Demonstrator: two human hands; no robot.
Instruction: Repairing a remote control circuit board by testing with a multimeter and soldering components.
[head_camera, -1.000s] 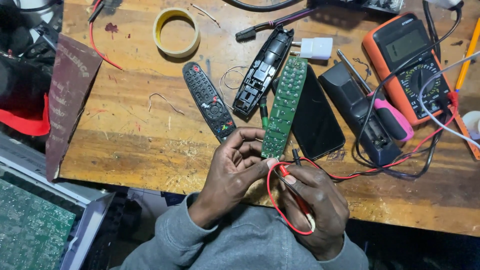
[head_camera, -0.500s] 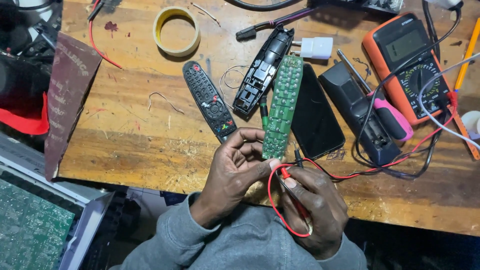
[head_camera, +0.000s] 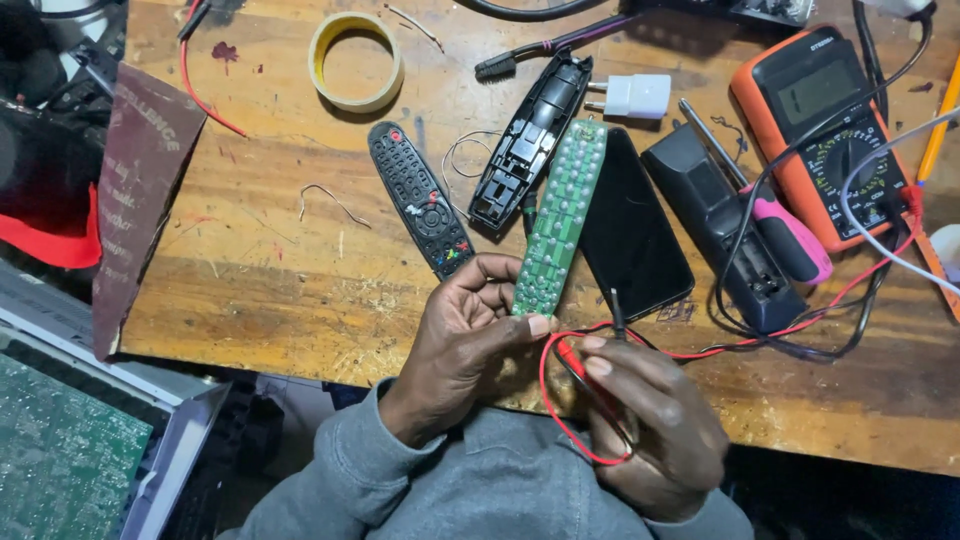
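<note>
The left hand (head_camera: 465, 335) gripped the lower end of a green circuit board (head_camera: 560, 215), which lay slanting over the wooden bench (head_camera: 260, 270) beside a black phone (head_camera: 635, 225). The right hand (head_camera: 650, 425) was closed on a red-and-black probe pair (head_camera: 585, 345) (red lead looping below), near the board's end.

Bright even overhead light, sharp focus, soft shadows, dim lower corners.
</note>
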